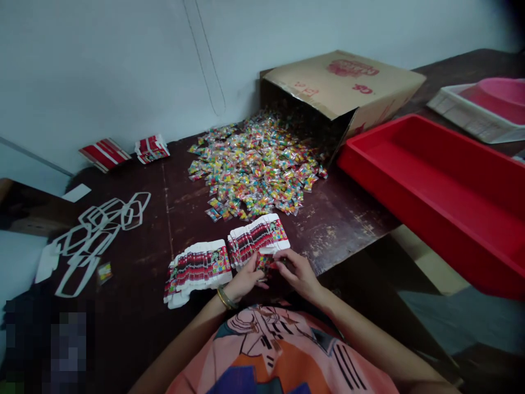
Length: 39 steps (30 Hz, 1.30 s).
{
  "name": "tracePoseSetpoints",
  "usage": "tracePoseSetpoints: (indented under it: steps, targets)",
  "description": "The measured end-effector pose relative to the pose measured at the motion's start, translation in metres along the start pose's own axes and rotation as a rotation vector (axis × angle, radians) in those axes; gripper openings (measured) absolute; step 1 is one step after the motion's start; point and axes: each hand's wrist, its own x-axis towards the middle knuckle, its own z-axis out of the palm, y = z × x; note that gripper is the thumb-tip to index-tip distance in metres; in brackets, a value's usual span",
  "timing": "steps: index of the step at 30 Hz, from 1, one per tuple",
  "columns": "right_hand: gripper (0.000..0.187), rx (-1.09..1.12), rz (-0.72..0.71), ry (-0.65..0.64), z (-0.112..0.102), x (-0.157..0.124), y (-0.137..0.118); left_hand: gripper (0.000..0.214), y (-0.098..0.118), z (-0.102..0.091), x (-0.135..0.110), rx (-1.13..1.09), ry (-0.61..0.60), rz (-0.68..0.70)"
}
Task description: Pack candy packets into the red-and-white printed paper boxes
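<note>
My left hand [245, 280] and my right hand [298, 272] meet at the near table edge, both with fingers curled round a small printed carton flap [266, 262] between them. Just beyond them lie two fanned stacks of flat printed cartons, one on the left [197, 270] and one on the right [258, 237]. Farther back spreads a heap of small colourful wrapped candies [256, 167], spilling from a cardboard box [342, 87] tipped on its side. A bangle sits on my left wrist.
A red plastic tray [443, 186] juts off the table's right side. Behind it stands a white tray holding a pink basin [488, 104]. White cardboard offcuts [92, 235] lie at the left, with red-striped carton stacks [127, 150] near the wall. A single candy packet [104, 272] lies alone.
</note>
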Motion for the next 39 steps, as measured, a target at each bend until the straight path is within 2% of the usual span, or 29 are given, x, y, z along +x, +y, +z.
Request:
tracePoseSetpoints:
  steps: [3, 6, 8, 10, 12, 15, 18, 20, 22, 24, 26, 28, 31, 34, 36, 39]
  targets:
    - [0.013, -0.064, -0.053, 0.012, 0.0, 0.023, -0.005, 0.078, -0.017, -0.001, -0.001, 0.044, -0.037, 0.005]
    - [0.014, -0.173, -0.078, 0.047, 0.006, 0.032, -0.001, 0.081, -0.025, -0.002, -0.004, 0.066, -0.054, 0.002]
    - [0.013, -0.207, -0.084, 0.02, 0.011, 0.029, 0.001, 0.081, -0.025, -0.002, -0.006, 0.077, -0.073, 0.007]
    - [0.012, -0.172, -0.069, -0.059, 0.014, 0.023, -0.001, 0.079, -0.021, -0.002, -0.007, 0.089, -0.078, 0.02]
    - [0.018, -0.12, -0.051, -0.126, 0.013, 0.016, -0.006, 0.076, -0.017, -0.001, -0.009, 0.091, -0.066, 0.011]
    - [0.026, -0.142, -0.091, -0.056, 0.008, 0.008, -0.012, 0.072, -0.01, -0.001, -0.009, 0.098, -0.046, -0.027]
    - [0.022, -0.204, -0.197, -0.023, 0.006, 0.0, -0.012, 0.062, -0.005, -0.001, -0.009, 0.165, -0.046, -0.025]
    - [0.021, -0.173, -0.194, 0.009, 0.007, -0.004, -0.009, 0.053, -0.002, -0.001, -0.008, 0.172, -0.052, -0.022]
    - [0.022, -0.026, -0.044, 0.148, 0.009, -0.004, -0.004, 0.047, 0.0, 0.001, -0.006, 0.108, -0.046, -0.031]
    - [0.025, 0.263, 0.215, 0.201, 0.009, -0.001, 0.001, 0.05, 0.002, 0.003, -0.004, 0.042, -0.021, -0.041]
    - [0.03, 0.6, 0.442, 0.073, 0.008, 0.005, 0.004, 0.059, 0.004, 0.005, -0.002, 0.028, -0.01, -0.038]
    - [0.034, 0.832, 0.565, -0.076, 0.005, 0.011, 0.007, 0.062, 0.007, 0.006, -0.002, 0.049, -0.03, -0.025]
    - [0.038, 0.902, 0.614, -0.192, -0.001, 0.018, 0.007, 0.059, 0.012, 0.006, -0.003, 0.119, -0.059, 0.01]
    - [0.033, 0.752, 0.556, -0.266, -0.003, 0.021, 0.001, 0.045, 0.015, 0.006, -0.001, 0.242, -0.047, 0.034]
    - [0.025, 0.548, 0.389, -0.248, -0.003, 0.021, -0.007, 0.037, 0.016, 0.007, 0.001, 0.245, 0.014, 0.011]
    - [0.021, 0.253, 0.077, -0.22, -0.005, 0.022, -0.02, 0.037, 0.017, 0.008, 0.002, 0.13, 0.117, -0.009]
